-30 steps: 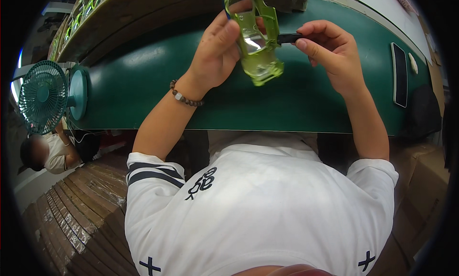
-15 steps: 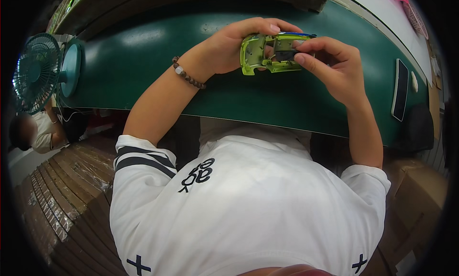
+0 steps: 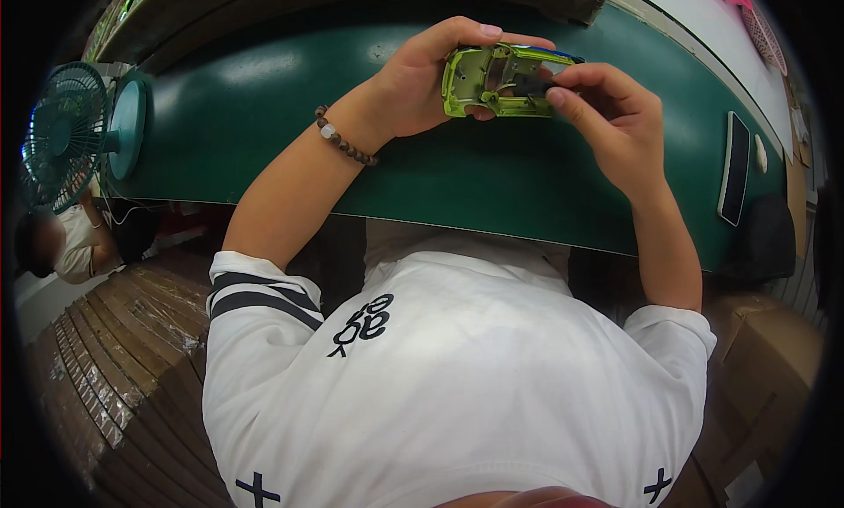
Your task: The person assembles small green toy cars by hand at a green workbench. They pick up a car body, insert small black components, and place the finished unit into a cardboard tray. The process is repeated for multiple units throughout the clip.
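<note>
Status: mid-job, one car shell in work. Green toy car shell (image 3: 499, 97) is up in both hands over the far part of the green bench (image 3: 220, 130), hollow side toward the camera, a blue strip along its far edge. Left hand (image 3: 420, 84): grip closed round the shell's left end and far side, carrying it. Right hand (image 3: 620, 125): narrow pinch at the shell's right end, looks to be holding the small black piece (image 3: 530, 86) between thumb and forefinger

Done so far: black piece is inside the shell outline, toward its right half. Left, in my judgement: getting it seated and letting go. Can't confirm any seating, the fingers cover its right end and it's dark in there. No sign of either hand releasing, so I'd call this piece not finished. Shell is not set down yet

Rest of bench: phone (image 3: 735, 168) at the right, small white item (image 3: 761, 153) just beside it, neither touched. Fan (image 3: 63, 134) far off on the left, well apart from the work
</note>
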Motion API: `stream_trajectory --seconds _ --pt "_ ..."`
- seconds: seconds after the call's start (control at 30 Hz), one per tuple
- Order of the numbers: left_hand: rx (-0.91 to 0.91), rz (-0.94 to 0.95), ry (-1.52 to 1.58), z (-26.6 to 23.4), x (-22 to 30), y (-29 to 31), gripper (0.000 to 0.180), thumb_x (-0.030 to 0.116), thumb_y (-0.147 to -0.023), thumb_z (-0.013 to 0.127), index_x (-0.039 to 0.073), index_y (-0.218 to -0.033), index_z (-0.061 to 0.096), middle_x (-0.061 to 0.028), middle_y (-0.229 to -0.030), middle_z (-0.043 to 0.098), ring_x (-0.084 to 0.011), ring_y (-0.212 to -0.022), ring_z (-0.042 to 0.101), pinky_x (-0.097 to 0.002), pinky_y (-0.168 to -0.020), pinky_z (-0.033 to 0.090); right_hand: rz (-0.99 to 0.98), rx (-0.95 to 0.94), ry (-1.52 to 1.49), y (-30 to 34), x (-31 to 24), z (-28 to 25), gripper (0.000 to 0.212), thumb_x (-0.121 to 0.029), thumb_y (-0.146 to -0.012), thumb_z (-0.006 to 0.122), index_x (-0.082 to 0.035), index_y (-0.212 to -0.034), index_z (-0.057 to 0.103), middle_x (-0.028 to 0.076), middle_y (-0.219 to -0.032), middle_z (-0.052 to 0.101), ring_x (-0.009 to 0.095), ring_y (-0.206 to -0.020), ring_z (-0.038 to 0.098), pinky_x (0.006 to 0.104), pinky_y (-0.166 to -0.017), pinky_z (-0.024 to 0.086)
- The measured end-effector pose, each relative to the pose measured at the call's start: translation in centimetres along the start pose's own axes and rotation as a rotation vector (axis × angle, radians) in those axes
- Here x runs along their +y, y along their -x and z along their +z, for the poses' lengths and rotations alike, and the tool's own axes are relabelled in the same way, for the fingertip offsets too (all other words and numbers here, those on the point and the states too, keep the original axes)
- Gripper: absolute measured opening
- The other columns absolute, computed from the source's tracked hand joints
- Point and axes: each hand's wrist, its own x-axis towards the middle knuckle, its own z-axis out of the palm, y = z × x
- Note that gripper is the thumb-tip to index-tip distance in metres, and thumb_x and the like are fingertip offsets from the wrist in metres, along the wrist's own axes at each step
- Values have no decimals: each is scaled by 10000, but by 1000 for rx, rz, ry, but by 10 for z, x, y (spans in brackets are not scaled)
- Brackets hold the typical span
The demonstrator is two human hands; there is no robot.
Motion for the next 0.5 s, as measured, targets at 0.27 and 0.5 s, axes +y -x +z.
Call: stream_trajectory --seconds 0.27,0.5 --pt "28 -124 167 4 -4 -2 542 436 -920 382 38 -1260 522 -165 -1063 639 -323 -833 656 -320 -682 541 -185 121 356 -4 -5 0 112 -36 -790 707 -1 -892 677 46 -765 679 73 -610 607 193 -533 457" --pt "-76 -134 309 -3 -8 -3 508 388 -924 380 -3 -1207 539 -207 -1101 620 -415 -908 638 -364 -749 562 -202 118 334 -6 1 -1 112 -29 -778 709 -3 -883 683 72 -786 692 128 -680 668 225 -616 528"
